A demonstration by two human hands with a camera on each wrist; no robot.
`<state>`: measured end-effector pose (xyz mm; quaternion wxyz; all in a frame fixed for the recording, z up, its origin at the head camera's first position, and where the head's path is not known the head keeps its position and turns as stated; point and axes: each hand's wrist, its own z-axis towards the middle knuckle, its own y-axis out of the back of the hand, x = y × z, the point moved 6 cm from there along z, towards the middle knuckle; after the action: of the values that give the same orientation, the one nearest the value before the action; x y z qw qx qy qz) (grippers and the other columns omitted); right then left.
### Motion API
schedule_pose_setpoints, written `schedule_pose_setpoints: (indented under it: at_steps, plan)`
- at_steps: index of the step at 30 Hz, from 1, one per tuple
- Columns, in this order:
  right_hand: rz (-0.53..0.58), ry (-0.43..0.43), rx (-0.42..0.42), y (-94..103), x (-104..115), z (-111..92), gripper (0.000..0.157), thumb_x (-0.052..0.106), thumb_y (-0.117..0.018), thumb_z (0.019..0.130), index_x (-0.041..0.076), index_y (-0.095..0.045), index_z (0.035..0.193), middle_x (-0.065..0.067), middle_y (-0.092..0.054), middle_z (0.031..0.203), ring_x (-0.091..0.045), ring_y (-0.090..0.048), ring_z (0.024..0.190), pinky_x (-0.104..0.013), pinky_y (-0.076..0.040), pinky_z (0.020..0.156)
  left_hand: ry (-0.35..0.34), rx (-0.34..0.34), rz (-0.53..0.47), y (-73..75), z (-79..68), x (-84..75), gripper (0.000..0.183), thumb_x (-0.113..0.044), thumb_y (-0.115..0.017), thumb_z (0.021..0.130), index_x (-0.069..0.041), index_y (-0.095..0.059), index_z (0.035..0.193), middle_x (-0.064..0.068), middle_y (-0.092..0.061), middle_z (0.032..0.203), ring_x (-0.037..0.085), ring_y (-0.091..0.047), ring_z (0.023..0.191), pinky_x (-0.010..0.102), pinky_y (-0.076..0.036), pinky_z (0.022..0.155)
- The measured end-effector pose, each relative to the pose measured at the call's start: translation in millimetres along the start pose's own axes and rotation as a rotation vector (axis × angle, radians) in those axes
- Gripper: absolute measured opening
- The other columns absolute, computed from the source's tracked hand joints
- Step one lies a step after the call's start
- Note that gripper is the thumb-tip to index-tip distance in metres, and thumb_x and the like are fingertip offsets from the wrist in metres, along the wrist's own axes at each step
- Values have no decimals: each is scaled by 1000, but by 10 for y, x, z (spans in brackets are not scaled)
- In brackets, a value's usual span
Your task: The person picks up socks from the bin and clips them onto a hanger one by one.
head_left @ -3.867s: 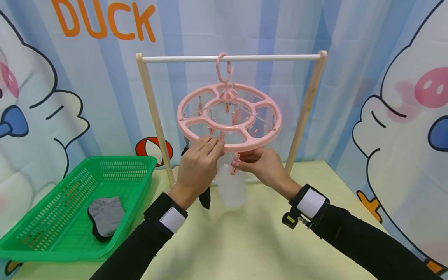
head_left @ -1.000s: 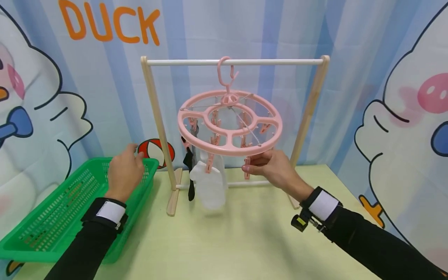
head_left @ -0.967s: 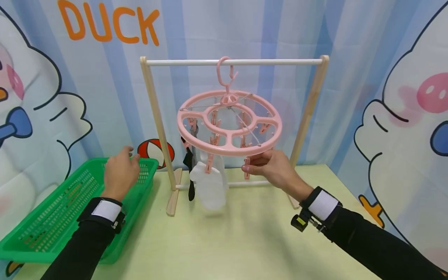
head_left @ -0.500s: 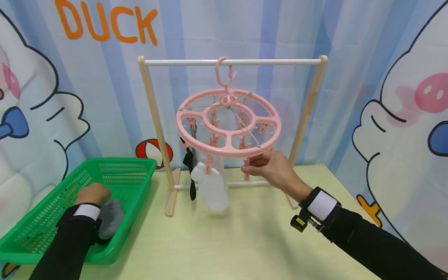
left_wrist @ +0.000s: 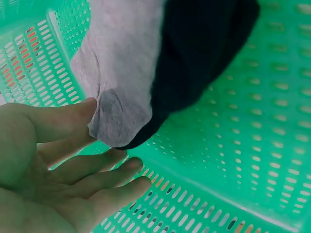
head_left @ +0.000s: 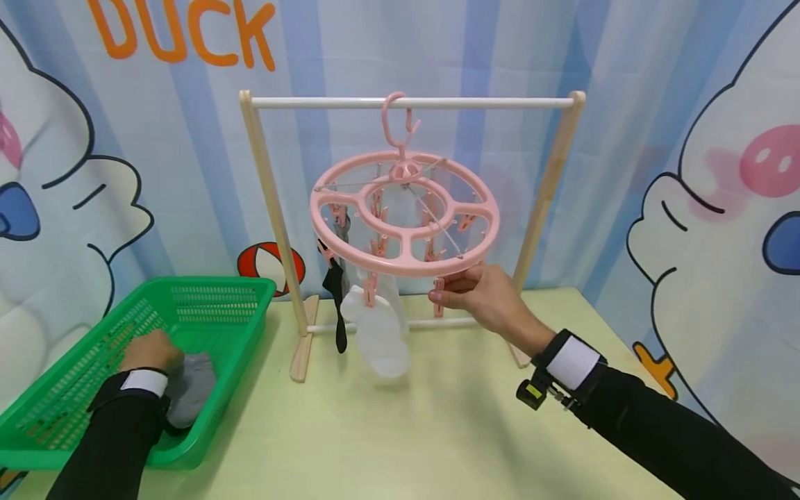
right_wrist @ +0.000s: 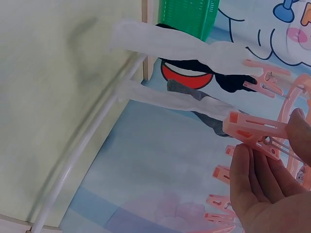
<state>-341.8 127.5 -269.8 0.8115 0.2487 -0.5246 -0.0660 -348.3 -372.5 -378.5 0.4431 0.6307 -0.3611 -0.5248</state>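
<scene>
1. Pinching the edge of a grey-and-black fabric sock (head_left: pixel 192 389), the left hand (head_left: pixel 150 351) is at the lower left of the head frame; the left wrist view shows its thumb and forefinger on the grey part, the other fingers spread apart below.
2. The sock is inside a rectangular green plastic basket (head_left: pixel 226 298) with slotted walls, on the left side of the head frame, just beside the hand and near the basket's right wall.
3. Right of the frame's centre, the right hand (head_left: pixel 494 298) pinches a pink plastic clothespin (head_left: pixel 439 298) between thumb and fingers; in the right wrist view the fingers lie side by side beneath it.
4. That clothespin is under the front right edge of a round pink plastic hanger (head_left: pixel 400 265), in the middle of the head frame, which hangs by its hook from a white rod (head_left: pixel 312 103).
5. Clipped by another pink clothespin (head_left: pixel 370 288), a white sock-shaped cloth (head_left: pixel 382 340) hangs just below centre, with a narrow black cloth (head_left: pixel 337 278) to its left.
6. The rod tops a pale wooden stand (head_left: pixel 544 194), set on a pale yellow desk (head_left: pixel 387 430) that fills the lower middle, before a blue-striped printed curtain (head_left: pixel 350 42).
</scene>
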Motion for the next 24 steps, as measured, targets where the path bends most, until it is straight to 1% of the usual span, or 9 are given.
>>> schedule_pose_setpoints:
  at_steps: [1,3,8,11,15,18,20,22,24]
  plan:
    - [-3,0,-3,6,0,-2,22,17,-76,85,3,-72,101,-7,-72,94,-14,-67,90,-42,-53,84,-14,-24,3,11,0,-16,26,-1,-51,89,-1,-47,64,20,-51,64,31,-51,58,38,-40,52]
    - [-1,-3,-7,12,-1,-4,22,17,-76,85,3,-72,101,-8,-72,93,-14,-67,90,-43,-53,84,-27,-63,9,25,2,-40,31,-1,-54,88,-6,-43,60,16,-49,59,28,-49,54,36,-39,48]
    - [9,2,-5,9,-5,-11,22,15,-77,85,2,-72,101,-8,-73,92,-14,-67,89,-43,-54,83,-6,-104,20,-8,21,-38,34,-2,-59,86,-7,-42,57,14,-48,58,26,-49,52,34,-38,43]
    - [14,7,-2,3,-1,-14,22,15,-77,85,1,-72,102,-8,-73,92,-14,-67,89,-42,-54,83,-13,-154,11,-21,31,-40,36,-2,-64,83,-9,-41,56,12,-47,56,25,-49,50,34,-38,42]
    - [14,8,-7,2,3,-16,21,15,-77,85,2,-72,100,-9,-73,92,-14,-67,89,-43,-53,82,-95,-276,-19,2,36,-89,41,0,-70,75,-11,-38,53,4,-39,50,22,-43,46,33,-33,41]
    - [8,3,-12,-3,-1,-14,21,15,-77,84,3,-73,100,-8,-73,92,-14,-67,88,-43,-53,82,-168,-347,-26,33,41,-128,39,3,-68,71,-12,-38,52,1,-36,48,20,-39,45,32,-30,41]
    - [1,-1,-13,-9,-6,-10,21,16,-77,84,3,-73,100,-8,-73,93,-13,-67,88,-43,-53,82,-215,-374,-25,68,33,-164,40,6,-65,70,-13,-35,51,-1,-32,48,18,-35,43,31,-27,42]
    - [-3,-2,-12,-16,-7,-8,22,17,-78,84,3,-73,101,-8,-73,93,-13,-67,88,-42,-53,83,-248,-373,-26,114,31,-208,37,8,-60,69,-12,-35,52,-1,-28,50,17,-31,44,31,-26,43]
    - [-7,-2,-13,-17,-6,-7,22,17,-78,84,4,-73,100,-8,-73,93,-13,-67,88,-43,-53,83,-273,-346,-15,161,21,-270,23,11,-57,69,-2,-44,54,9,-39,50,25,-40,46,35,-36,43]
